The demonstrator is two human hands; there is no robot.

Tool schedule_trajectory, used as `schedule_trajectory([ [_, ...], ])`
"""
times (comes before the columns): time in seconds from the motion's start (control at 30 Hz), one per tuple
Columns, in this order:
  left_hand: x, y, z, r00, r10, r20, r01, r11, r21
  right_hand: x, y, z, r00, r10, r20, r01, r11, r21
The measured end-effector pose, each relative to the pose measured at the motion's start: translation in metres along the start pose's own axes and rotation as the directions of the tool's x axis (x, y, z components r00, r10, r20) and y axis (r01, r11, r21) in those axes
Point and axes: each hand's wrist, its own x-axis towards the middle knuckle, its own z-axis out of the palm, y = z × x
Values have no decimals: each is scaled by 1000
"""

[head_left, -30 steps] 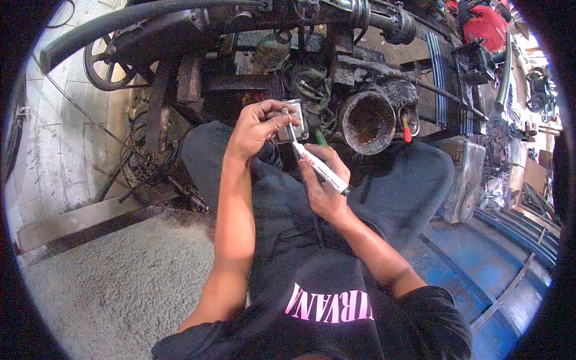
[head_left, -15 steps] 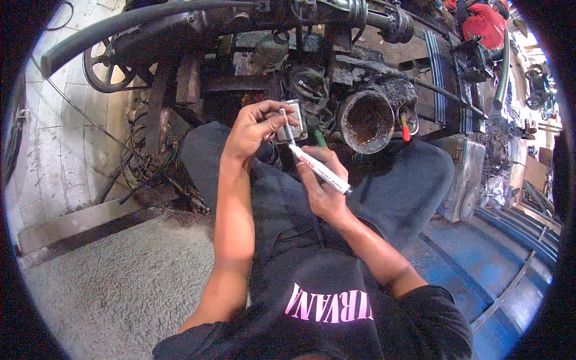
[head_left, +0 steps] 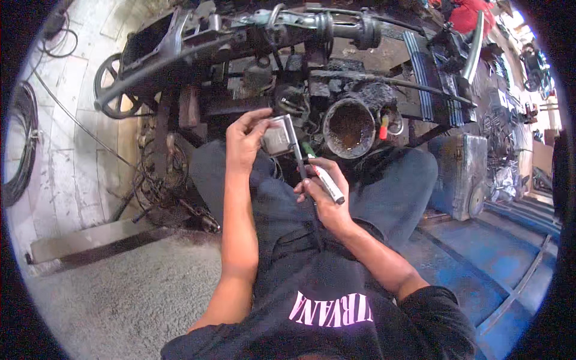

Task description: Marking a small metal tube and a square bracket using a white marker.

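Observation:
My left hand [head_left: 245,141] grips a small square grey metal piece [head_left: 276,137] and holds it up over my lap. My right hand [head_left: 321,192] is closed around a slim tool with a white handle [head_left: 329,183]; its dark metal shaft [head_left: 297,157] runs up along the right edge of the metal piece and touches it. Both hands hover just in front of a greasy engine with a rusty round pipe opening [head_left: 349,127].
The dirty engine block [head_left: 288,54] with hoses and a long pipe fills the top. A spoked wheel [head_left: 114,87] sits at the left, a coiled cable [head_left: 21,144] by the tiled wall. A grey metal canister [head_left: 459,174] stands right on blue flooring. Concrete floor [head_left: 120,300] lies lower left.
My right hand has turned the white-handled tool more upright, and its shaft now lies along the metal piece. The left hand holds the piece in about the same place.

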Motion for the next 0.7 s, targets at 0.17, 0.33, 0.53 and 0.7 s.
schedule_trajectory([
  [0.17,-5,8,2,979,149,-136,-112,962,248,9,-11,4,999,8,-38,0,978,207],
  [0.33,-32,28,10,968,236,-90,-188,911,367,15,-40,7,994,-105,-1,104,978,182],
  [0.53,-71,41,15,605,-446,660,522,848,94,18,-62,12,931,-347,111,337,936,102],
  [0.7,-86,46,44,823,-537,183,552,682,-480,14,-51,14,754,-517,406,616,771,-162],
])
